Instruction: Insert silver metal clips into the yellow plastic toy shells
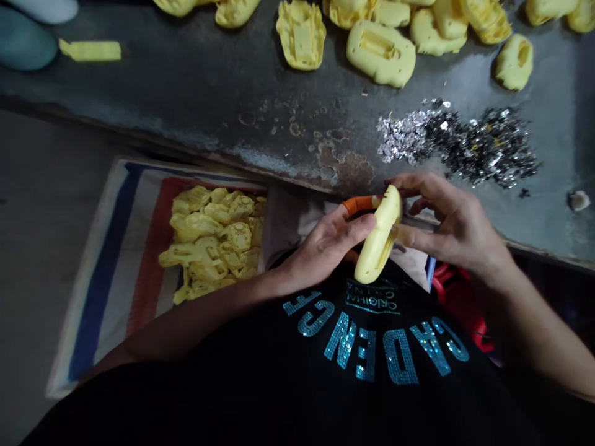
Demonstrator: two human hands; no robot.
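Between my two hands, in front of my chest, a yellow plastic shell (380, 238) is tilted with its rounded edge up. My left hand (337, 238) grips its left side, the thumb pressed on the surface; an orange cover wraps one finger. From the right, the thumb and a fingertip of my right hand (439, 217) rest against the shell's other side. The shell's far face and some fingertips are hidden. Just beyond my right hand, small shiny metal pieces (458, 142) lie heaped on the worn grey table (209, 99).
More yellow shells (381, 52) lie along the table's back. A striped sack (121, 248) at my left holds many yellow parts (216, 238). A yellow strip (90, 51) lies at far left beside grey-green rounded objects (25, 40). Something red (460, 303) sits below the table's right edge.
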